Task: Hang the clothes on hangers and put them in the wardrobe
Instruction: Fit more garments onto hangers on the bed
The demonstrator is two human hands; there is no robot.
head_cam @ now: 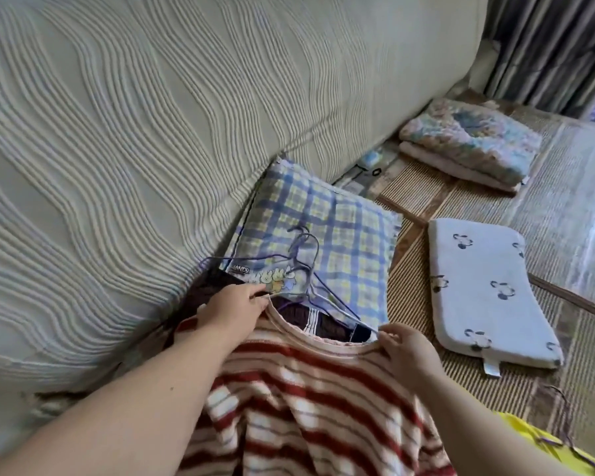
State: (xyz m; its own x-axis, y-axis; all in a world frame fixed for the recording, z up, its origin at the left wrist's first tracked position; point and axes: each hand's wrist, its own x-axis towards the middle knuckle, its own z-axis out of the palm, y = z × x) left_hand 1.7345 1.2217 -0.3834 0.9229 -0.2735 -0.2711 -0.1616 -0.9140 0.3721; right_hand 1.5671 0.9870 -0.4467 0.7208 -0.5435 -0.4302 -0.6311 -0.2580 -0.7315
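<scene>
Holding the neckline of one red-and-white striped top (pixel 310 400) stretched between both hands, the person faces the headboard (pixel 152 132) edge of the bed (pixel 564 187). The left hand (pixel 234 305) pinches the collar at its far-left side and the right hand (pixel 404 348) pinches it at the near-right; both are clenched on cloth. Just beyond the open neck lies a small tangle of wire hangers (pixel 306 269), at least two, though I cannot count them surely. Their hooks point away toward the one checked pillow (pixel 327 242), and their long bars run from the left hand toward the right. The left hand is nearer, almost touching them. One white pillow (pixel 485 290) and one folded stack of bedding (pixel 468 146) lie well apart to the right.
</scene>
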